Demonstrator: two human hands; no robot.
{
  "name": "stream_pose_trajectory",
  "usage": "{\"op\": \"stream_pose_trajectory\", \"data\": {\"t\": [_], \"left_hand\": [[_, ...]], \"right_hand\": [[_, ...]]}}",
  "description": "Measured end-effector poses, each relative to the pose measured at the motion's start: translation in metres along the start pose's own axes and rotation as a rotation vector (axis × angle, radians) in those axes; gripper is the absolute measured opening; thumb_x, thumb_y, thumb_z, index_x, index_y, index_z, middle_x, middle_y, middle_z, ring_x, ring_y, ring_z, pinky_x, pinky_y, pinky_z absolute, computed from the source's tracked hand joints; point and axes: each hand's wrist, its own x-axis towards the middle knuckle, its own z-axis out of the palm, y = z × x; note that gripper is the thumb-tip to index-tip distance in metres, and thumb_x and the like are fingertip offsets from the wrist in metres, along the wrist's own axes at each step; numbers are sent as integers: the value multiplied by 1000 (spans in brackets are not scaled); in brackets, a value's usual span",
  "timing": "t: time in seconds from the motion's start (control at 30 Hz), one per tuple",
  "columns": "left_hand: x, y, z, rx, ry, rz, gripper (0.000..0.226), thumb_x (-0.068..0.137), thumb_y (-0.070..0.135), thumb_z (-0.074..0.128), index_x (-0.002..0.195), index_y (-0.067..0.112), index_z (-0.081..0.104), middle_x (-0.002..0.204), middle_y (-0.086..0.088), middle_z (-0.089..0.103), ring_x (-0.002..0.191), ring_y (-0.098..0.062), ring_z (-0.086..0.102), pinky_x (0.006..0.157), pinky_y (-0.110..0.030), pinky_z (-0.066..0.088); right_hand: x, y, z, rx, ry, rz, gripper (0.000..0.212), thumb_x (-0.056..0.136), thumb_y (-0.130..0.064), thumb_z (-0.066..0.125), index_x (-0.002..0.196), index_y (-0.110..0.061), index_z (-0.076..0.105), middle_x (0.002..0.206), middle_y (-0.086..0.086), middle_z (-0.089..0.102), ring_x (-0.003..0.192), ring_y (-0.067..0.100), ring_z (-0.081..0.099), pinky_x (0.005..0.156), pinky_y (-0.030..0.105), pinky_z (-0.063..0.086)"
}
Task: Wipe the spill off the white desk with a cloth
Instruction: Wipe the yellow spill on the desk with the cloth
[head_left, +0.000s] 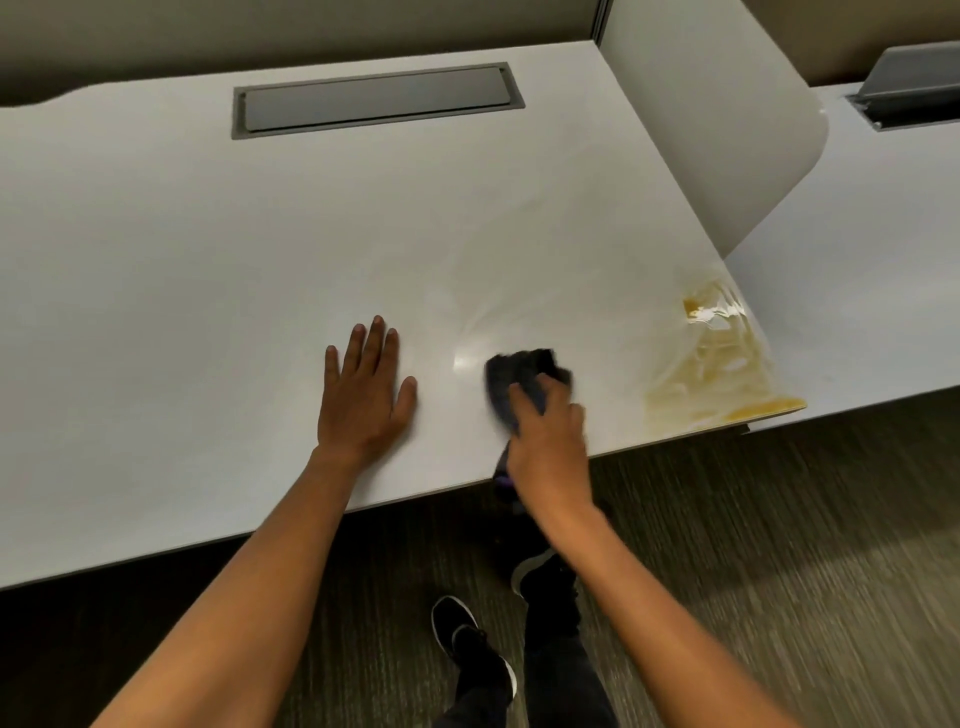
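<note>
One yellow-brown spill (722, 364), streaked, at the right front corner of the white surface (208, 234). One dark cloth (522, 376), bunched, left of the spill and apart from it; right hand (548, 441) fingers clamped on it. Left hand (366, 395) flat on the surface, fingers spread. Grey cable hatch (376, 98) at rear. Carpet floor (779, 519) below.

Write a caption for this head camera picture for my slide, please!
Right hand wipes a dark cloth across the white desk beside a yellow spill.
</note>
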Motion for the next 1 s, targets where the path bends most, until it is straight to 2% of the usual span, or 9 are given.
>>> {"op": "stream_pose_trajectory", "data": {"t": [0.1, 0.17, 0.27, 0.37, 0.47, 0.57, 0.7, 0.83, 1.0], "left_hand": [[0, 0, 0, 0, -9, -2, 74, 96, 50, 20, 160, 16, 7, 169, -3, -5, 155, -20, -8, 124, -48, -6], [0, 1, 0, 0, -7, -1, 74, 96, 50, 19, 160, 16, 7, 169, -3, -4, 155, -20, -8, 124, -48, -6], [-1, -1, -1, -2, -5, 3, 74, 96, 50, 18, 160, 16, 9, 169, -2, -2, 155, -20, -7, 124, -48, -4], [-1, -1, -1, -8, -8, 8, 74, 95, 50, 16, 160, 16, 8, 169, -2, -3, 155, -20, -7, 125, -48, -4], [-1, -1, -2, -6, -5, 6, 73, 95, 48, 18, 160, 16, 8, 169, -3, -3, 155, -20, -7, 125, -49, -3], [-1, -1, -2, -11, -3, 6, 72, 96, 47, 20, 160, 15, 9, 169, -3, -2, 155, -21, -7, 125, -49, -3], [-2, 0, -2, -24, 2, 9, 72, 97, 46, 20, 160, 15, 9, 169, -3, -2, 155, -21, -7, 125, -50, -3], [-2, 0, -2, -24, 6, 11, 72, 96, 46, 20, 160, 14, 10, 169, -4, -1, 155, -22, -6, 125, -50, -2], [0, -2, 0, -6, -3, 5, 69, 97, 43, 17, 160, 14, 10, 169, -4, -2, 156, -23, -5, 125, -51, 0]], "right_hand": [[-49, -30, 21, -28, -126, -177, 79, 79, -3, 72, 148, -20, 38, 158, 12, 24, 126, 31, 40, 93, 31, 50], [-71, -36, 23, -36, -206, -226, 80, 71, -10, 81, 143, -19, 48, 153, 13, 37, 114, 30, 52, 84, 31, 53], [-83, -26, 14, -93, -189, -276, 77, 58, -9, 87, 130, -20, 62, 140, 11, 54, 90, 25, 62, 65, 31, 57], [-77, -7, 0, -165, -174, -315, 76, 55, 0, 84, 126, -20, 65, 136, 10, 58, 83, 27, 62, 60, 33, 56], [-47, 10, -13, -168, -186, -256, 66, 69, -1, 75, 131, -20, 61, 143, 12, 50, 93, 34, 57, 68, 40, 54], [-3, 15, -13, -163, -117, -163, 58, 88, -8, 57, 142, -25, 46, 153, 7, 33, 108, 34, 45, 83, 37, 46], [39, 0, -2, -122, -57, -98, 56, 95, -7, 49, 147, -27, 39, 154, 5, 26, 113, 31, 41, 83, 32, 46], [42, -15, 8, -76, -51, -83, 56, 95, -7, 51, 147, -25, 40, 154, 7, 25, 120, 32, 39, 90, 36, 48], [-8, -37, 27, -77, -163, -322, 66, 79, -8, 70, 139, -21, 48, 152, 12, 34, 120, 36, 43, 88, 40, 48]]}}
